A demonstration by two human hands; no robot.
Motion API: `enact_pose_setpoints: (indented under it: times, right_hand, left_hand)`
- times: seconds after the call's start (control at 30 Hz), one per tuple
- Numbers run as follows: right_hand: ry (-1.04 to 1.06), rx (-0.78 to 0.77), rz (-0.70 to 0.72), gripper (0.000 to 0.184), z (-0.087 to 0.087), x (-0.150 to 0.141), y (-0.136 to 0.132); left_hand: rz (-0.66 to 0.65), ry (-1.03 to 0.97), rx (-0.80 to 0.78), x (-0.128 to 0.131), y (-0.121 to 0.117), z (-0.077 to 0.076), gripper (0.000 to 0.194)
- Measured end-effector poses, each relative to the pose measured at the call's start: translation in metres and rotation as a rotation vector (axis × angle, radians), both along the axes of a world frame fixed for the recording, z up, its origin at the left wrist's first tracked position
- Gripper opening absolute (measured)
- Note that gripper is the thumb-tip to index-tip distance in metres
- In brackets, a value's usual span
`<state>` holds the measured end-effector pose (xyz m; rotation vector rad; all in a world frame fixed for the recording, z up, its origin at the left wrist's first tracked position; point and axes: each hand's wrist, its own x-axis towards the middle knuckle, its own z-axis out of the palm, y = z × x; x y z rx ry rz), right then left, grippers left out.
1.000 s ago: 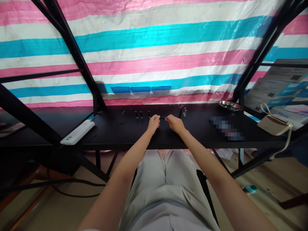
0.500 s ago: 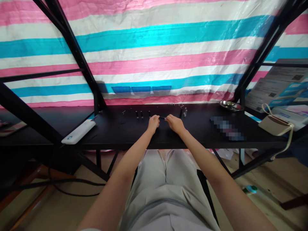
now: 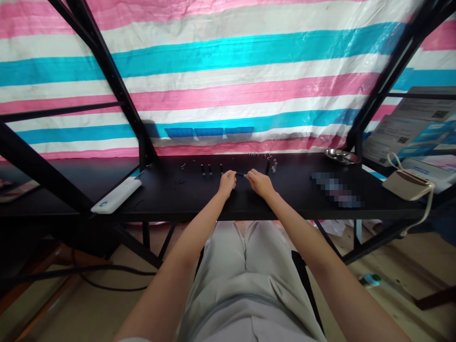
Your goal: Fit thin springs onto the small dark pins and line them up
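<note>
A thin, dark, pen-like stick (image 3: pixel 241 175) with a pale right end is stretched between my two hands, just above the black tabletop. My left hand (image 3: pixel 227 183) is closed around its left end, and my right hand (image 3: pixel 260 183) pinches the pale end. Beyond my left hand a short dark tube (image 3: pixel 221 168) with a light tip stands partly hidden. Two similar tubes (image 3: pixel 210 169) are farther left. Past my right hand are a dark stick (image 3: pixel 268 167) and some small clear pieces (image 3: pixel 274 166).
Small white bits (image 3: pixel 253 154) lie along the back edge of the black table (image 3: pixel 171 197). A long white case (image 3: pixel 117 195) is at the left, a shiny metal dish (image 3: pixel 342 156) at the back right. A blurred-out item (image 3: pixel 337 191) and a beige bag (image 3: pixel 406 185) lie right.
The stick and my right fingers have shifted very slightly; both hands keep their grip. Nothing else has visibly moved.
</note>
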<state>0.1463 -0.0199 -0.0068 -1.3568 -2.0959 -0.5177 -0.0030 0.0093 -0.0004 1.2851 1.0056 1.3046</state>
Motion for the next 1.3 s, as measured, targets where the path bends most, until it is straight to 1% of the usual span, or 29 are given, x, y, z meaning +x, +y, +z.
enact_pose_setpoints:
  times: [0.2, 0.33, 0.4, 0.63, 0.83, 0.97, 1.07, 1.13, 1.2, 1.3]
  right_hand:
    - [0.010, -0.014, -0.020, 0.034, -0.0004, 0.0007, 0.0005]
    - [0.072, -0.024, 0.020, 0.029, -0.0034, 0.0032, 0.0019]
    - [0.094, -0.021, 0.045, 0.031, -0.0043, 0.0040, 0.0020]
    - [0.047, -0.059, 0.082, 0.029, -0.0020, 0.0017, -0.0003]
    - [0.034, -0.030, 0.102, 0.028, -0.0027, 0.0019, 0.0005]
    - [0.033, -0.015, 0.077, 0.027, -0.0009, 0.0020, 0.0003]
    - [0.055, -0.047, 0.021, 0.022, -0.0020, 0.0040, 0.0014]
    - [0.111, -0.070, -0.017, 0.019, -0.0040, 0.0064, 0.0032]
    - [0.190, -0.082, -0.022, 0.017, -0.0057, 0.0085, 0.0050]
    - [0.252, -0.099, 0.086, 0.016, -0.0068, 0.0096, 0.0067]
  left_hand:
    - [0.001, -0.001, 0.005, -0.0005, -0.0006, -0.0001, 0.025]
    - [-0.013, -0.017, 0.000, -0.0014, -0.0002, -0.0004, 0.024]
    - [-0.025, -0.012, 0.000, -0.0017, -0.0001, -0.0003, 0.023]
    - [-0.020, -0.002, -0.009, -0.0015, -0.0014, 0.0016, 0.022]
    - [-0.023, -0.015, -0.001, -0.0007, 0.0004, -0.0012, 0.023]
    - [0.000, -0.018, 0.000, -0.0007, 0.0015, -0.0018, 0.022]
    - [0.055, -0.008, -0.011, -0.0017, 0.0013, -0.0008, 0.022]
    - [0.089, 0.015, -0.009, -0.0025, 0.0012, -0.0010, 0.021]
    - [0.091, 0.083, 0.024, -0.0031, 0.0009, -0.0026, 0.020]
    - [0.060, 0.292, 0.166, -0.0030, -0.0003, -0.0061, 0.020]
